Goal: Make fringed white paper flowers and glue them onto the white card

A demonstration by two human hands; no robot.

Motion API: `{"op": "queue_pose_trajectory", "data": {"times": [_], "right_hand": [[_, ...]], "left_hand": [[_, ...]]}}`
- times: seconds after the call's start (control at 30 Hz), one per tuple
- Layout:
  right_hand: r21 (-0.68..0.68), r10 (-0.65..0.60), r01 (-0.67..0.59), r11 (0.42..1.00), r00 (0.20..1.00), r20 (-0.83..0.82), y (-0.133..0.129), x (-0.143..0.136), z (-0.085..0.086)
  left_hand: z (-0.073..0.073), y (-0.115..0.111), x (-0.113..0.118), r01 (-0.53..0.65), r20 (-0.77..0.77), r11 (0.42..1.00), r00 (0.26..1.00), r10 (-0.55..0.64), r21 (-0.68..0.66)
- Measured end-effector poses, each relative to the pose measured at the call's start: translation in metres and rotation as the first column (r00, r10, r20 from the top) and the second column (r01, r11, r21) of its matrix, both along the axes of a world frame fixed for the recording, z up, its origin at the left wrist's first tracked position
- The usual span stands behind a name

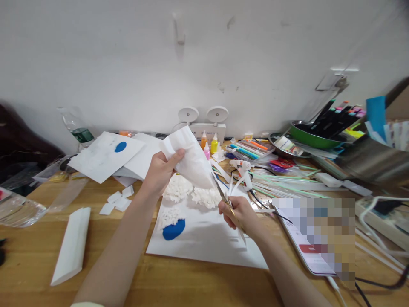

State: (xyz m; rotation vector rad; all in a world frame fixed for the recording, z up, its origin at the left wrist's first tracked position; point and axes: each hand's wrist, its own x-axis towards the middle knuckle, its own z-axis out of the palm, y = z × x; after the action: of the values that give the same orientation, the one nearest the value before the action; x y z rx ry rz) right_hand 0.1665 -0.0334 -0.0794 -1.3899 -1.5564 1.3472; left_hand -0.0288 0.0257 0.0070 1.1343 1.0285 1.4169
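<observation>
My left hand [164, 168] grips a folded white tissue [191, 157], thumb on top, holding it up above the table. My right hand [237, 213] is closed round the handles of gold scissors [227, 200], whose blades point up and left at the tissue's lower right edge. Beneath both hands lies a white sheet [204, 245]. On it are crumpled white ruffled clumps [207, 197] and a blue patch [174, 229] partly covered by white bits. A narrow white strip hangs down by the scissors' handles.
A folded white paper piece [73, 245] and small white squares [119, 201] lie at left. Behind stand small paint bottles [214, 144]. A glue gun [243, 170], straws and a phone [303, 238] are at right, with a green pan [315, 138] of markers behind.
</observation>
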Motion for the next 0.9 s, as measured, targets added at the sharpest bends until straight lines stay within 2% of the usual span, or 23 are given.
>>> {"op": "queue_pose_trajectory", "data": {"times": [0.23,0.5,0.9], "right_hand": [[-0.006,0.033,-0.033,0.999,0.999,0.0,0.0,-0.001,-0.002],[0.108,0.114,-0.106,0.989,0.991,-0.073,-0.004,0.002,0.0],[0.099,0.107,-0.098,0.99,0.991,-0.086,-0.002,0.002,-0.003]], "left_hand": [[-0.001,0.001,0.0,-0.001,-0.006,1.0,1.0,0.001,-0.001],[0.001,-0.004,0.006,0.063,0.014,0.998,0.998,-0.062,-0.025],[-0.004,-0.007,0.013,0.114,-0.014,0.992,0.993,-0.115,-0.045]]}}
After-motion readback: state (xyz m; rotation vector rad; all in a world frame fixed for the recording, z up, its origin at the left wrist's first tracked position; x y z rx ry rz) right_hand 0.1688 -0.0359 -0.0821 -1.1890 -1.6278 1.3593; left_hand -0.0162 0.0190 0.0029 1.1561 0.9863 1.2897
